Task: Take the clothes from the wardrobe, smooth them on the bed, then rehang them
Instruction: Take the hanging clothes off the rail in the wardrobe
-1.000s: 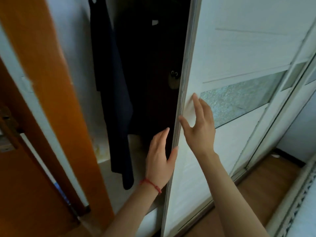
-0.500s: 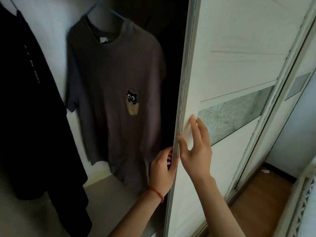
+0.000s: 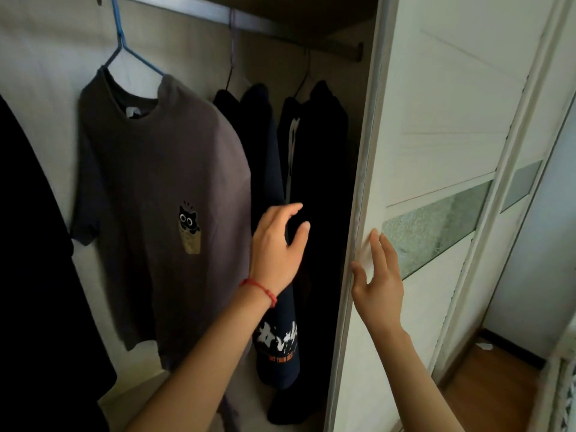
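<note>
The wardrobe stands open, its white sliding door [image 3: 436, 126] pushed to the right. A grey T-shirt [image 3: 156, 188] with a small cat print hangs on a blue hanger [image 3: 124, 54] from the rail [image 3: 280, 29]. Right of it hang a dark navy printed garment [image 3: 265, 151] and a black garment [image 3: 324, 169]. My left hand [image 3: 277, 247] is open inside the wardrobe, in front of the navy garment, fingers spread and holding nothing. My right hand [image 3: 378, 279] is open, fingers resting on the door's edge.
Another black garment [image 3: 37, 244] fills the left edge of view. A second door panel [image 3: 523, 182] stands behind the first. Wooden floor [image 3: 492, 391] shows at the lower right, beside a pale patterned edge [image 3: 565, 397].
My left hand has left the door's edge and risen into the wardrobe toward the dark clothes. The door has slid right, uncovering two more hanging garments. The view has tilted up.
</note>
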Tool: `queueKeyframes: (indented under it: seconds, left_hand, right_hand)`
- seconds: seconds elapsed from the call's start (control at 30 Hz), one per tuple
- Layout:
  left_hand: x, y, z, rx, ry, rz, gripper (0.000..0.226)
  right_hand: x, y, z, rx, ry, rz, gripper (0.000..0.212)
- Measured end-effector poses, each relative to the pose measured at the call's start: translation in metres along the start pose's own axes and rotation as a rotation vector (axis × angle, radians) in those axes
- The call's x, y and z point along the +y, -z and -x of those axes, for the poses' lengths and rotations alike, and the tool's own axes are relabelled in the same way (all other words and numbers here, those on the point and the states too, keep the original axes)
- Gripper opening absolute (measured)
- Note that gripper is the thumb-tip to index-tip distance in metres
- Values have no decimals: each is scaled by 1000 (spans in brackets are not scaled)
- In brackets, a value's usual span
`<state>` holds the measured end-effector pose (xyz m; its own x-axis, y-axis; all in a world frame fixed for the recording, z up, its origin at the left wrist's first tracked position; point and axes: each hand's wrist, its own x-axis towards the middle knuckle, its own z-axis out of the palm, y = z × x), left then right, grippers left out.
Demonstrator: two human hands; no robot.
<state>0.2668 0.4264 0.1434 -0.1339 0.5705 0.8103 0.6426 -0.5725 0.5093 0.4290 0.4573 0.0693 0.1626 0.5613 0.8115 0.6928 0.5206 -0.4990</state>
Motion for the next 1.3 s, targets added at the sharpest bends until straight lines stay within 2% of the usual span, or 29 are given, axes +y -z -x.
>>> queueKeyframes:
  seconds: [0.2, 0.33, 0.43, 0.63, 0.8, 0.93, 1.03, 1.1, 1.17, 1.23, 1.3]
  left_hand:
    - [10, 5, -88, 259, -258, -254, 29]
    - [24, 16, -142, 351, -285, -361, 32]
    - [28, 21, -173, 327, -165, -284, 37]
    - [17, 18, -213, 265, 196, -27, 43]
    - [6, 17, -231, 273, 354, 77, 44]
    - [2, 11, -237, 257, 430, 134, 39]
    - [4, 6, -237, 215, 512, 242, 10]
    - [3, 4, -240, 183, 560, 335, 13]
    - [4, 4, -244, 166, 623, 419, 28]
    - [5, 6, -250, 127, 680, 473, 32]
    - [5, 8, -257, 77, 744, 505, 12]
  right_hand:
    - [31, 1, -22, -26, -39, 32, 62]
    - [46, 3, -36, -9, -71, 78, 61]
    - [56, 4, -46, -6, -95, 125, 60]
    - [63, 3, -47, 3, -59, 171, 59]
    - [54, 0, -51, 79, -135, 145, 60]
    - [12, 5, -92, 269, 48, 74, 47]
    - [-25, 7, -139, 336, 268, 22, 38]
    - [-47, 3, -172, 319, 399, 48, 36]
    - [-67, -5, -205, 237, 429, 61, 37]
    - [-84, -15, -235, 99, 309, 35, 39]
    - [-92, -28, -265, -32, 140, 45, 40]
